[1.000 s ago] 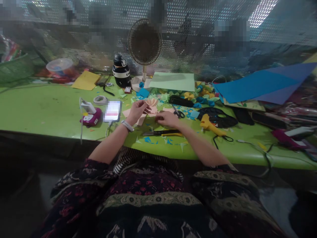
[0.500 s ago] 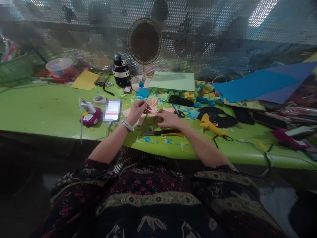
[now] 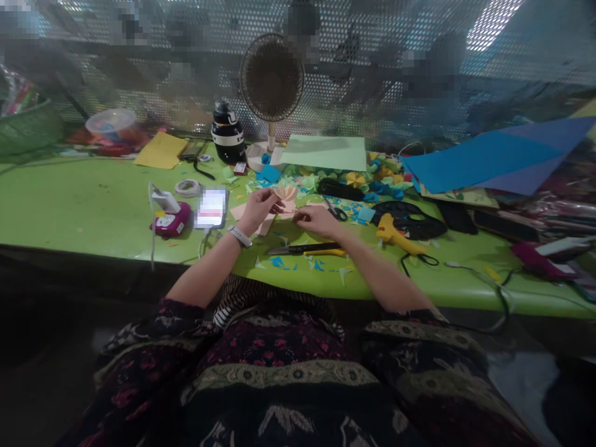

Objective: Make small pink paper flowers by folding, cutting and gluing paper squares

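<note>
My left hand (image 3: 257,208) is closed in a pinch on a pale pink folded paper flower (image 3: 285,193), held just above the green table (image 3: 84,205). My right hand (image 3: 317,220) sits close to its right, fingers curled together on the table beside the flower; whatever it pinches is too small to make out. Pink paper pieces (image 3: 261,220) lie under and between the hands. Yellow-handled scissors (image 3: 305,249) lie just in front of my right hand.
A phone (image 3: 212,208), a purple tape dispenser (image 3: 170,217), a tape roll (image 3: 189,187), a small fan (image 3: 272,81), a black bottle (image 3: 228,138), a yellow glue gun (image 3: 395,234), black scissors (image 3: 335,211), blue paper sheets (image 3: 493,158) and scattered paper scraps crowd the table.
My right hand shifted slightly back and left toward the pink flower. My left hand and the flower have stayed in place.
</note>
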